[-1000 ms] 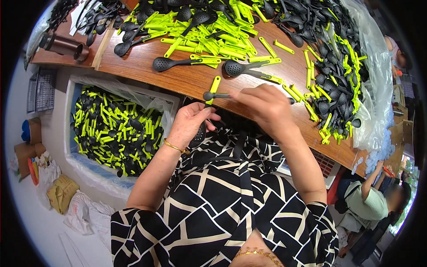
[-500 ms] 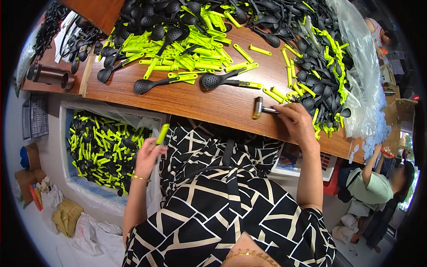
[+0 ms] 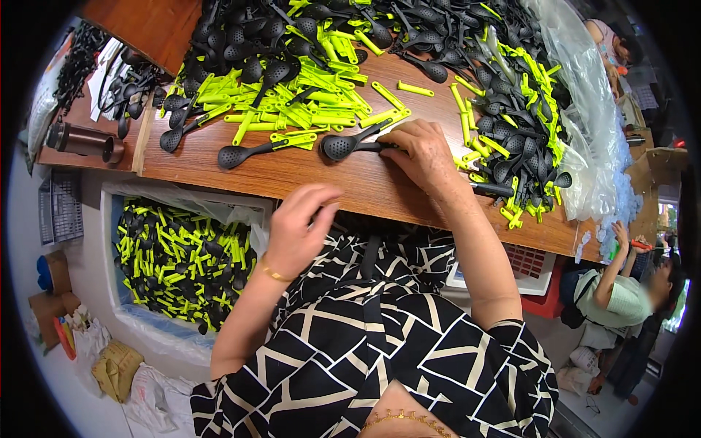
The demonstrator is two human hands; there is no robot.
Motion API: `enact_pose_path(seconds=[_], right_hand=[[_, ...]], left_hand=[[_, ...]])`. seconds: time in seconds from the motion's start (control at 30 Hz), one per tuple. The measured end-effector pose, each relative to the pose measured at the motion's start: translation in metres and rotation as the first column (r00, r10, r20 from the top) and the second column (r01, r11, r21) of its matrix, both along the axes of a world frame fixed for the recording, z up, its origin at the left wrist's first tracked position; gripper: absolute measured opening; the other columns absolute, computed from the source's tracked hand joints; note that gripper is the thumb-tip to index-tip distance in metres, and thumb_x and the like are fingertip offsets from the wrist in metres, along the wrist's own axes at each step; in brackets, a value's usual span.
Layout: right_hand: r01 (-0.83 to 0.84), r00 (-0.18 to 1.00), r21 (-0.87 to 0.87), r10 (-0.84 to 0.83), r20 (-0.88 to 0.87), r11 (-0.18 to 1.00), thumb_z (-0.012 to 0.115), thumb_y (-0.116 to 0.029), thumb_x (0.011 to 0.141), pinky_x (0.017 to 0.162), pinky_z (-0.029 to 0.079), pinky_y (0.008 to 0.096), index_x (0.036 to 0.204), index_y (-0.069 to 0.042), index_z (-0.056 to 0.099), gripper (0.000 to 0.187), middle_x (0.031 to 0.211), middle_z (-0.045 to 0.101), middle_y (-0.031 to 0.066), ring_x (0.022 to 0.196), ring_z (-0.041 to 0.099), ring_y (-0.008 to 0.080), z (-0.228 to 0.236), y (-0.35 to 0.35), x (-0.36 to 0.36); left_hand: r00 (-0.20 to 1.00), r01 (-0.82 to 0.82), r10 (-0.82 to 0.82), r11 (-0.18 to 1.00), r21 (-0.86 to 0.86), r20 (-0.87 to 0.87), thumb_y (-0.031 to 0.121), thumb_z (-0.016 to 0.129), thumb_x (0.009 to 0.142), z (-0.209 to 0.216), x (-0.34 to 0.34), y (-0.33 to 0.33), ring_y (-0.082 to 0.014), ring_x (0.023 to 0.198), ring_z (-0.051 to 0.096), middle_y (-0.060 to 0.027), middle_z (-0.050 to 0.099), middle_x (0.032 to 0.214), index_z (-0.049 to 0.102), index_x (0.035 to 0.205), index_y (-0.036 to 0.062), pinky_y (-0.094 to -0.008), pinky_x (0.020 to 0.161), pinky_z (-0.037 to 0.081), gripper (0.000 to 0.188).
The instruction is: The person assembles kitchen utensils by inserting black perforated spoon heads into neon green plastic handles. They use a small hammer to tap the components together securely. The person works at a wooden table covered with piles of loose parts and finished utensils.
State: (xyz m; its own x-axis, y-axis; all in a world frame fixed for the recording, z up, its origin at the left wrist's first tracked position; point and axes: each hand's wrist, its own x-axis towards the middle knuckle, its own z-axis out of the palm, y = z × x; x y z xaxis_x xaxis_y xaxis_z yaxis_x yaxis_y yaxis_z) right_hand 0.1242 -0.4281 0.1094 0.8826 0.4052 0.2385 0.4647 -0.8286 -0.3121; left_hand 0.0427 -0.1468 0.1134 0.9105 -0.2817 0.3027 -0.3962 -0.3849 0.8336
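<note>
My right hand (image 3: 422, 155) is closed on the handle end of a black slotted spoon (image 3: 340, 148) lying on the wooden table; its fingers cover the end. A second spoon with a lime-green handle (image 3: 394, 117) lies against it, their bowls overlapping. My left hand (image 3: 301, 225) is in the air in front of the table edge, empty, fingers loosely bent and the thumb apart. Left of these rests another slotted spoon (image 3: 234, 156) with green handle pieces. The hammer's dark handle (image 3: 493, 190) shows on the table beside my right forearm; its head is hidden.
Loose green handles (image 3: 314, 102) and black spoon heads (image 3: 431, 40) heap the table's back and right. Below left, a plastic-lined box (image 3: 109, 241) contains many green-handled spoons. A brown flask (image 3: 80, 142) lies far left. Another person (image 3: 613, 296) is at the right.
My right hand has let go of the hammer and moved left onto a spoon handle. My left hand, now without the green-handled piece, has moved right from beside the box.
</note>
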Motion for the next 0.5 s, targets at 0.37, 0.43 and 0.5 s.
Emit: enact_pose_path(seconds=[0.37, 0.43, 0.5], right_hand=[[-0.083, 0.949, 0.379, 0.189, -0.252, 0.922, 0.084, -0.020, 0.090, 0.085, 0.054, 0.0432, 0.104, -0.007, 0.082, 0.019, 0.096, 0.079, 0.0096, 0.093, 0.072, 0.0330, 0.021, -0.007, 0.014], [-0.005, 1.000, 0.255, 0.011, -0.022, 0.967, 0.081, -0.018, 0.092, 0.079, 0.056, 0.0447, 0.107, -0.007, 0.082, 0.019, 0.095, 0.078, 0.0138, 0.088, 0.073, 0.0358, 0.018, -0.015, 0.050], [0.094, 0.996, 0.091, -0.092, -0.021, 0.991, 0.077, -0.019, 0.094, 0.081, 0.057, 0.0476, 0.112, -0.007, 0.081, 0.022, 0.097, 0.078, 0.0159, 0.091, 0.074, 0.0378, 0.013, -0.014, 0.079]], left_hand=[[0.973, -0.085, -0.026, 0.881, 0.465, 0.228, 0.015, 0.079, 0.089, -0.026, 0.042, -0.036, -0.0326, 0.146, 0.048, -0.0067, 0.063, 0.142, 0.077, 0.121, 0.0170, -0.0584, 0.125, 0.027, 0.031], [0.967, -0.096, -0.029, 0.878, 0.470, 0.252, 0.016, 0.080, 0.088, -0.013, 0.041, -0.039, -0.0327, 0.145, 0.049, -0.0072, 0.062, 0.142, 0.076, 0.121, 0.0154, -0.0570, 0.124, 0.028, 0.033], [0.961, -0.102, -0.029, 0.887, 0.450, 0.274, 0.016, 0.081, 0.087, -0.007, 0.040, -0.043, -0.0318, 0.140, 0.051, -0.0071, 0.063, 0.139, 0.076, 0.121, 0.0138, -0.0545, 0.120, 0.032, 0.034]])
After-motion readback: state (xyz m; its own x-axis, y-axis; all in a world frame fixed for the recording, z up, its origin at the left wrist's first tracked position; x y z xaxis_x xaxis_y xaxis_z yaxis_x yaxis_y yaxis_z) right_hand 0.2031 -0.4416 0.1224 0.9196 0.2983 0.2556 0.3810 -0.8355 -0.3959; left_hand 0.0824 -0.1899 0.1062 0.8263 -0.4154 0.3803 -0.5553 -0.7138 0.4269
